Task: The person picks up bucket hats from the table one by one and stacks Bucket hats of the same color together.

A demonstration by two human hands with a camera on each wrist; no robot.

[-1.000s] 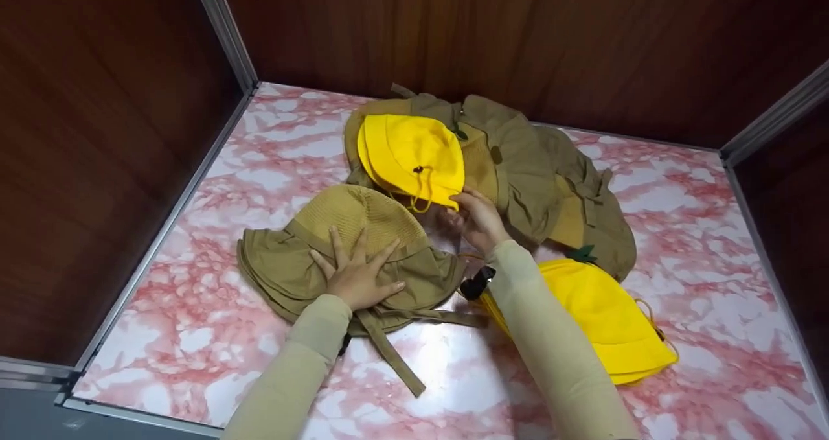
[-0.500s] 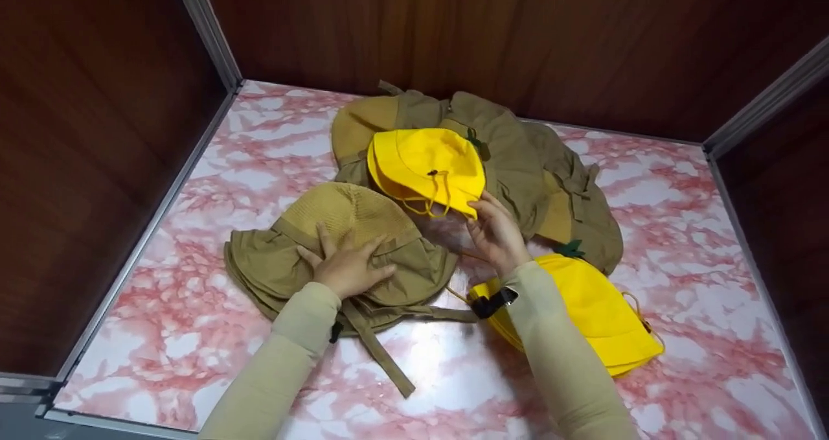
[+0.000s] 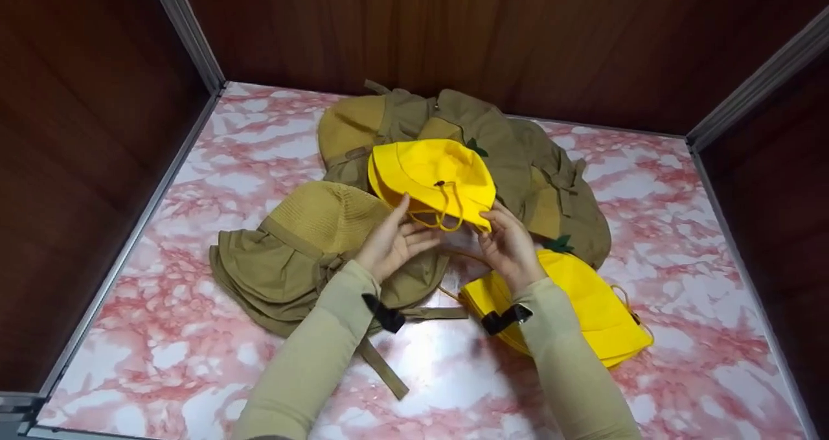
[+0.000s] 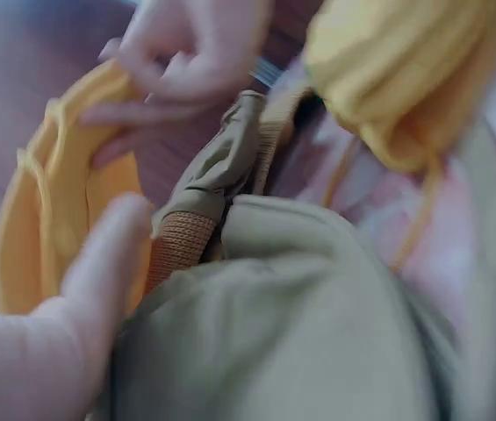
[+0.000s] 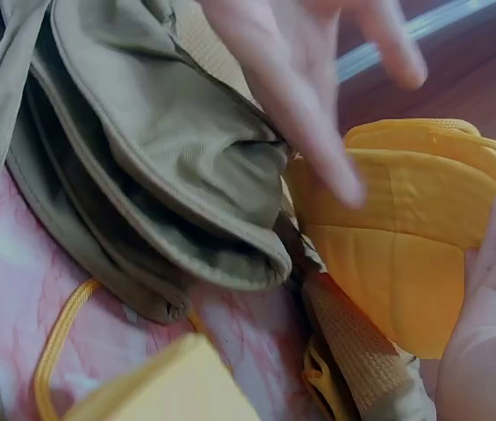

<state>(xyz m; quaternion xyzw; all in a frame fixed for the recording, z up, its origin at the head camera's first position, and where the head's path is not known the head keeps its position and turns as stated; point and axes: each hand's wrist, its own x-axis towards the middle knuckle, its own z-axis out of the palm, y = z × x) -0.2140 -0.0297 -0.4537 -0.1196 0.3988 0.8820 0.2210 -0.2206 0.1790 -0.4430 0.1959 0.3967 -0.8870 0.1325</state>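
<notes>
Yellow cloth stands out at the middle, where a hat (image 3: 447, 171) hangs by its lower right edge from the right hand (image 3: 511, 244), whose grip pinches it between thumb and fingers. The left hand (image 3: 396, 242) is beside the hat's lower left, its grip released, thumb raised and fingers extended; whether the thumb touches the cloth I cannot tell. A thin cord (image 3: 458, 207) loops down the hat's front, and a green leaf (image 3: 477, 147) shows at its top. Close behind lies a heap of khaki hats (image 3: 502, 135), partly hidden by the yellow one, against the wooden back panel (image 3: 363, 32). Nearer the person and to the left, a tan hat (image 3: 259, 278) with a mesh crown lies on its side, its brim in several layers; the left sleeve (image 3: 304, 362) crosses in front of it and covers part of it, while its strap (image 3: 385, 369) trails over the bench (image 3: 175, 232). To the right a second yellow hat (image 3: 592, 304) lies partly behind the right sleeve (image 3: 576, 369), just beside the khaki heap. Each wrist carries a black band. Pink and white marbling covers the bench, with dark panels on three sides and metal strips along their joints.
</notes>
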